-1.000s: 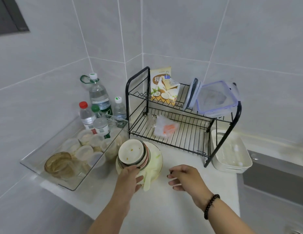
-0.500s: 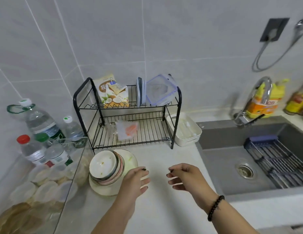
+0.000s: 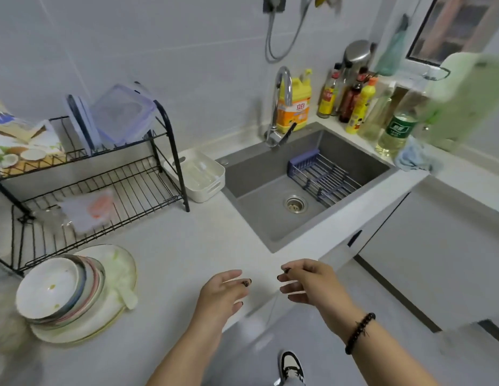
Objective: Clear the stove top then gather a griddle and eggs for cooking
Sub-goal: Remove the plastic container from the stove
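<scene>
Both of your hands hold nothing. Your left hand hovers over the front edge of the counter with its fingers loosely spread, and your right hand hangs just beside it, past that edge and above the floor, fingers relaxed and slightly curled. A dark bead bracelet sits on your right wrist.

Taking the sink as the reference: the stack of dirty bowls and plates rests on the counter well to the left of the sink, in front of the black wire dish rack. Your left hand is the nearer one to that stack, yet clearly apart from it. A white tray stands against the sink's left rim. Detergent and sauce bottles line the wall behind and to the right of the sink. A blue cloth lies at its right rear corner.

No stove top, griddle or eggs appear anywhere in view, so their bearing from either hand cannot be stated. The stack looks set down and finished with. My assessment is that you are between steps, and the remaining task items lie outside the frame, most likely beyond the sink to its right, where the counter runs on. If so, your right hand leads the next reach.
</scene>
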